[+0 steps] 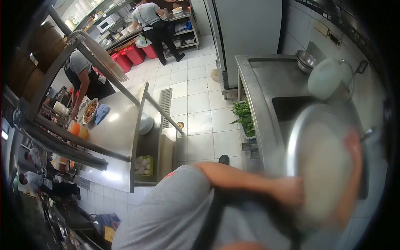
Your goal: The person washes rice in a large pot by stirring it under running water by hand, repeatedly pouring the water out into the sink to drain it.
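Note:
A large round metal basin (293, 146) with pale, blurred contents is tilted at the sink's near side. My left hand (289, 191), at the end of a bare forearm, is closed on the basin's left rim. On the basin's far right side, my right hand (352, 143) grips the edge; motion smears its fingers. Beyond the basin lies the dark sink opening (287, 108). A pale green round colander or bowl (325, 79) leans by the wall behind it.
Nested metal bowls (306, 61) stand on the steel counter (266, 73). Leafy greens (245, 118) sit below its left edge. A steel table (118, 125) at left holds a food dish (90, 111) and blue cloth (101, 113). Co-workers (152, 25) stand farther away.

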`<state>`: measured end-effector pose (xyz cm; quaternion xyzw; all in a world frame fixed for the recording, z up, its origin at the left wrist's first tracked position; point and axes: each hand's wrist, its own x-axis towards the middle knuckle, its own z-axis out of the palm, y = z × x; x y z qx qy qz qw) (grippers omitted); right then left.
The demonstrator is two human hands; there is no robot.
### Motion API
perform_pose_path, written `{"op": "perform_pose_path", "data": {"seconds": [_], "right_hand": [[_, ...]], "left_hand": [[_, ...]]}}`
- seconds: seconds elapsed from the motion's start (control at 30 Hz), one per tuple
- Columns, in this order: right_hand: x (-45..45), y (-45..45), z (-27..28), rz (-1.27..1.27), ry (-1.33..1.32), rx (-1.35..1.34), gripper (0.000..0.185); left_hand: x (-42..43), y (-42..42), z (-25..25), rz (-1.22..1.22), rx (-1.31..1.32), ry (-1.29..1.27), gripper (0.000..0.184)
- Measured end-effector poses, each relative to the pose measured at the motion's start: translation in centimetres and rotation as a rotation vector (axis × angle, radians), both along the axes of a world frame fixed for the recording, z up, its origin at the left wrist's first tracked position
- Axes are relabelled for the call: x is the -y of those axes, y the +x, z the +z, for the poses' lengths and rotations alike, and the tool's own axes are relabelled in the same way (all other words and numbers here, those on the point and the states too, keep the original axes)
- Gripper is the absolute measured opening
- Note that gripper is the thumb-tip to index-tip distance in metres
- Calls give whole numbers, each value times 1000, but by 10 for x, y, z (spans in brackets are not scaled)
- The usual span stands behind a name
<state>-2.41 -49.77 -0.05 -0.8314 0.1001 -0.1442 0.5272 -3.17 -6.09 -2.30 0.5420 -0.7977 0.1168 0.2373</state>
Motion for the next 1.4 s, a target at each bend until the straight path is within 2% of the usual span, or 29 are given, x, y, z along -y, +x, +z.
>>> {"op": "perform_pose_path", "data": {"seconds": [0.07,0.17,0.27,0.33,0.4,0.43,0.47,0.5,0.53,0.57,0.6,0.63,0.67,0.77,0.83,0.93,1.0,1.03,1.13,1.23,1.37,1.4], "right_hand": [[3,-46,-9,8,-1134,-189,44],[-42,-124,7,-473,-1393,-327,62],[-75,-197,-9,-852,-1186,-554,60],[-58,-233,-35,-754,-655,-433,61],[-88,-214,-10,-844,-597,-447,56],[-75,-223,-21,-853,-579,-448,59],[-62,-232,-31,-862,-561,-448,63],[-74,-224,-24,-879,-658,-384,66],[-75,-222,-20,-904,-574,-384,65],[-81,-222,-15,-928,-488,-383,65],[-89,-218,-9,-954,-203,-307,63],[-99,-216,-3,-968,79,-216,61],[-108,-215,6,-965,351,-109,59],[-144,-209,21,-1127,479,-16,47],[-158,-205,26,-1209,546,74,39],[-117,-232,-31,-1024,577,75,25],[-129,-217,-23,-1096,537,113,24],[-143,-206,-20,-1133,532,119,23],[-162,-176,-17,-1037,580,141,30],[-165,-138,-42,-1101,439,48,39],[-172,-82,-65,-884,636,142,49],[-179,-66,-63,-882,608,127,49]], "left_hand": [[-1,0,4,-8,36,28,34],[-2,1,6,-60,-37,97,40],[-1,6,9,-101,-51,147,49],[4,8,16,-124,-29,409,52],[5,32,49,-254,-172,210,50],[10,53,71,-185,-243,154,51],[25,81,66,50,-235,-18,53],[39,109,61,290,-251,-153,56],[58,138,54,443,-443,-299,61],[75,161,33,669,-870,-221,64],[83,180,28,646,-1467,122,67],[87,189,19,440,-1584,227,59],[88,194,15,354,-1783,356,46],[82,190,15,239,-1858,308,38],[79,187,17,289,-1839,274,37],[78,188,29,278,-1778,210,39],[75,197,44,328,-1705,205,44],[68,201,54,363,-1668,192,47],[46,225,80,534,-1560,198,49],[16,248,102,562,-1439,152,51],[-27,265,134,761,-1295,61,50],[-40,273,137,763,-1289,70,50]]}}
